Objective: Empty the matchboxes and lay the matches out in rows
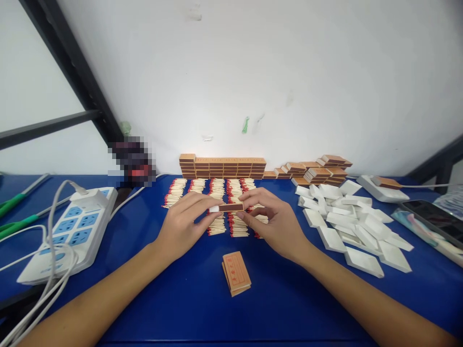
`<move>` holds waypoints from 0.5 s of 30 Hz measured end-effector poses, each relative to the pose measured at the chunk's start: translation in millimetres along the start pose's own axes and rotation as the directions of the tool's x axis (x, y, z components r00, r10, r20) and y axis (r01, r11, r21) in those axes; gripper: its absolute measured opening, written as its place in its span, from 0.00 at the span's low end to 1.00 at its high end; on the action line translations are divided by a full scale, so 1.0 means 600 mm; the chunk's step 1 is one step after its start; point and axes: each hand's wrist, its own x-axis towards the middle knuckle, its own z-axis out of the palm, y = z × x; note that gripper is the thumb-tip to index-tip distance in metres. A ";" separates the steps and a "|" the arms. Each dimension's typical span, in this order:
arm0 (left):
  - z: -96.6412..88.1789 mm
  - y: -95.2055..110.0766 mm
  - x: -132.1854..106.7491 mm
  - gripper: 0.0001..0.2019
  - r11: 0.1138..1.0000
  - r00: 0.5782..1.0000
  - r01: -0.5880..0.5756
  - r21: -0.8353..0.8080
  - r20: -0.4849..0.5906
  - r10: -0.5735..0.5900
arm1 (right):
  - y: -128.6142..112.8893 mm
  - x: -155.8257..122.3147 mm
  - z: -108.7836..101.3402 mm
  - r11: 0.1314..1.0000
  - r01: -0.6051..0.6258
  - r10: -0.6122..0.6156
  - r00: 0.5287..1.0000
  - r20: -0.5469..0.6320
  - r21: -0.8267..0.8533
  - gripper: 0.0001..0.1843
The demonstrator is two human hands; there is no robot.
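A brown matchbox (230, 207) with its white inner tray sticking out at the left end is held between both hands above the blue table (188, 299). My left hand (184, 222) pinches the tray end; my right hand (272, 219) grips the sleeve end. Directly beneath lie rows of red-tipped matches (217, 193). A small stack of flat brown matchbox sleeves (236, 273) rests nearer to me, in front of both hands.
A neat wall of stacked matchboxes (222, 167) and a looser pile (318, 171) stand against the wall. Several white inner trays (347, 224) lie scattered at right. A white power strip (70, 231) with cables sits at left; a phone (432, 217) lies at far right.
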 end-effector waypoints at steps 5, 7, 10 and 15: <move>-0.008 -0.004 0.000 0.12 0.996 0.996 -0.079 0.031 -0.028 0.080 | 0.002 -0.001 0.002 0.950 -0.119 0.111 0.993 0.044 0.287 0.16; -0.010 -0.004 -0.002 0.14 0.994 0.994 -0.106 0.038 -0.025 0.107 | 0.003 0.000 0.004 0.931 -0.150 0.132 0.988 0.075 0.332 0.23; -0.010 -0.004 -0.004 0.16 0.991 0.992 -0.128 0.049 -0.009 0.128 | 0.005 0.002 0.004 0.952 -0.193 0.174 0.980 0.095 0.239 0.26; -0.008 -0.007 -0.002 0.26 1.000 0.997 0.008 0.029 0.073 -0.010 | 0.013 0.005 -0.007 0.969 -0.212 0.203 0.976 0.084 0.127 0.27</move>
